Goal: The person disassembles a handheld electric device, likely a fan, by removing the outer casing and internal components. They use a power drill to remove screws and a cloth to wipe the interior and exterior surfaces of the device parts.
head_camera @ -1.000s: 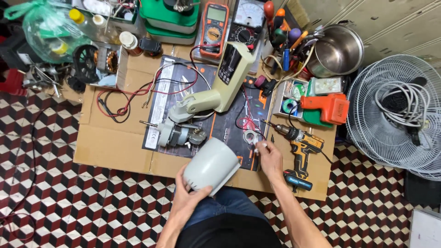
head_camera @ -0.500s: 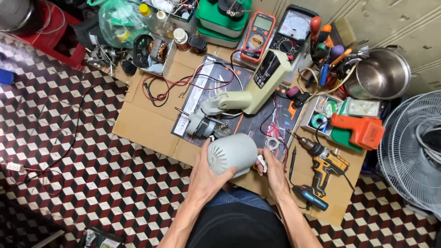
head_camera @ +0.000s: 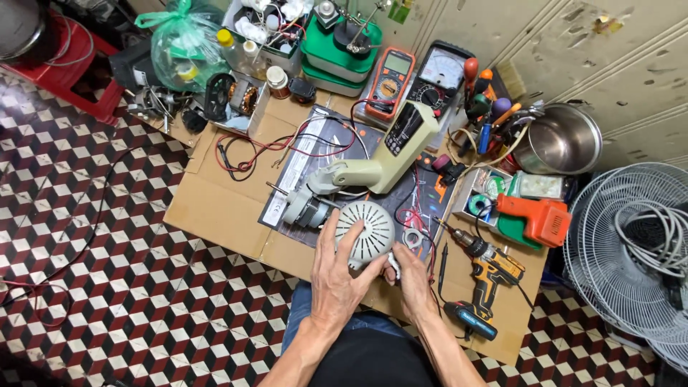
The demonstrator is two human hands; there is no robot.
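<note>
Both hands, left hand (head_camera: 337, 276) and right hand (head_camera: 414, 276), grip the round white vented plastic cover (head_camera: 365, 233); it could slip onto the grey motor (head_camera: 304, 209) at ten o'clock.

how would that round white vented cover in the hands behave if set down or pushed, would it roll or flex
The white vented cover looks like thin moulded plastic, so probably light and fairly stiff. Its domed, round shape could rock or roll if set on its curve. The left hand spreads over it while the right hand steadies its edge, suggesting a smooth, slightly slippery shell.
</note>
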